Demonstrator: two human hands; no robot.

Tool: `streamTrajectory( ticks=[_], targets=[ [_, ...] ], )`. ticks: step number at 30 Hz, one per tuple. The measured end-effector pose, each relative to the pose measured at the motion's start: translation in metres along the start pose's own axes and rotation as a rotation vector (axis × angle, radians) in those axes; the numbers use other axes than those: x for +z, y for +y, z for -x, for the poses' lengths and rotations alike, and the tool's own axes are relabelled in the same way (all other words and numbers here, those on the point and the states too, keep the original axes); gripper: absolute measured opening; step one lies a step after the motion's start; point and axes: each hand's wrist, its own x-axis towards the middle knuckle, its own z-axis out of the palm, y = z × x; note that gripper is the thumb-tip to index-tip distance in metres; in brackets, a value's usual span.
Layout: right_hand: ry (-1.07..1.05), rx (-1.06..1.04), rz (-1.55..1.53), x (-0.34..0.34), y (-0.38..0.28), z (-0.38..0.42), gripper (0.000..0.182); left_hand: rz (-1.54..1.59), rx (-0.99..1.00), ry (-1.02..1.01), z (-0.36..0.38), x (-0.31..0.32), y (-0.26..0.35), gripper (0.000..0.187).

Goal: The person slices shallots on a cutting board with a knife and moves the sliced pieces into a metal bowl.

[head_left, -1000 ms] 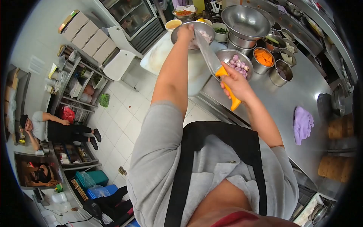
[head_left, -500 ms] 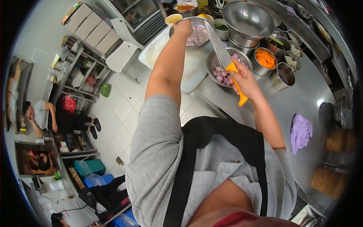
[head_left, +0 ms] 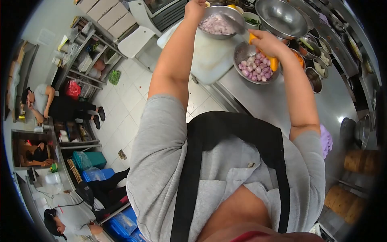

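My right hand [head_left: 269, 42] is wrapped round the orange handle of a broad kitchen knife [head_left: 236, 24]. Its blade points left, over a steel bowl of chopped shallots [head_left: 217, 25]. Below that hand, a second steel bowl [head_left: 242, 50] holds whole peeled shallots [head_left: 256, 68]; the handle end hangs over it. At the top edge of the view, my left hand [head_left: 195, 10] has curled fingers at a small pale bowl [head_left: 207, 4], of which only a sliver shows. The hand and frame edge hide the rest of it.
A white cutting board [head_left: 209, 60] lies on the steel counter. Right of the bowls stand a large empty steel bowl [head_left: 282, 18], several ingredient containers and a purple cloth [head_left: 325, 141]. Two other people [head_left: 52, 101] are at the left, and a chair [head_left: 137, 40] stands by the counter.
My left hand has left the chopped-shallot bowl's rim and gone up to the small bowl. My right hand has turned over with the knife, the blade now lying more level. The view has shifted.
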Motion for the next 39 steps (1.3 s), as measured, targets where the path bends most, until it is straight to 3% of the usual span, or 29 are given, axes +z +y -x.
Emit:
streamTrajectory(
  ticks=[5,6,7,9,10,11,13,14,16,19,21,22,27,29,30,32,33,35,39],
  targets=[
    [0.030,-0.080,-0.229,0.017,0.006,0.009,0.057,0.078,0.109,0.182,0.023,-0.017,0.024,0.013],
    [0.091,-0.124,-0.253,0.028,0.011,0.005,0.057,0.094,0.173,0.011,0.004,-0.009,-0.001,0.028],
    [0.160,-0.161,-0.277,0.034,0.012,0.008,0.057,0.103,0.178,-0.014,0.017,-0.002,-0.007,0.028],
    [0.134,-0.030,-0.315,0.039,0.013,0.009,0.056,-0.794,0.343,-0.215,0.041,0.019,-0.009,0.025],
    [0.140,-0.023,-0.331,0.041,0.017,0.011,0.055,-0.724,0.241,-0.405,0.038,0.022,-0.007,0.024],
    [0.146,-0.018,-0.349,0.041,0.021,0.014,0.055,-0.713,0.268,-0.418,0.035,0.026,-0.005,0.024],
    [0.189,-0.040,-0.408,0.033,0.029,0.024,0.054,-0.307,0.241,-0.196,0.034,0.035,0.008,0.023],
    [0.197,-0.075,-0.457,0.034,0.034,0.030,0.052,-0.300,0.250,-0.217,0.039,0.044,0.014,0.023],
    [0.256,-0.065,-0.421,0.026,0.025,0.054,0.052,-0.729,0.478,-0.224,0.083,0.031,0.076,0.023],
    [0.371,-0.103,-0.358,0.020,0.023,0.075,0.051,-0.700,0.430,-0.751,0.122,0.064,0.099,0.028],
    [0.580,-0.334,-0.245,0.020,0.034,0.081,0.051,-0.631,0.443,-1.073,0.146,0.084,0.101,0.035],
    [0.532,-0.225,-0.284,0.016,0.022,0.098,0.051,-0.662,0.453,-1.183,0.159,0.087,0.107,0.040],
    [0.415,-0.150,-0.440,0.019,0.025,0.122,0.050,-0.739,0.403,-1.179,0.156,0.113,0.090,0.044],
    [0.386,-0.143,-0.478,0.022,0.028,0.124,0.049,-0.384,0.271,-0.961,0.149,0.085,0.090,0.040],
    [0.390,-0.194,-0.599,0.028,0.033,0.123,0.050,-0.395,0.269,-0.945,0.147,0.075,0.086,0.040],
    [0.362,-0.259,-0.855,0.039,0.028,0.123,0.047,0.521,-0.305,-0.831,0.143,0.053,0.068,0.034],
    [0.345,-0.284,-0.863,0.044,0.028,0.121,0.047,0.505,-0.303,-0.805,0.145,0.034,0.062,0.034],
    [0.099,-0.179,-1.036,0.059,0.035,0.113,0.037,0.904,-0.491,-0.714,0.155,-0.003,0.046,0.035],
    [-0.014,-0.156,-0.970,0.106,0.036,0.100,0.028,1.062,-0.551,-0.543,0.175,-0.043,-0.003,0.035]
  ],
)
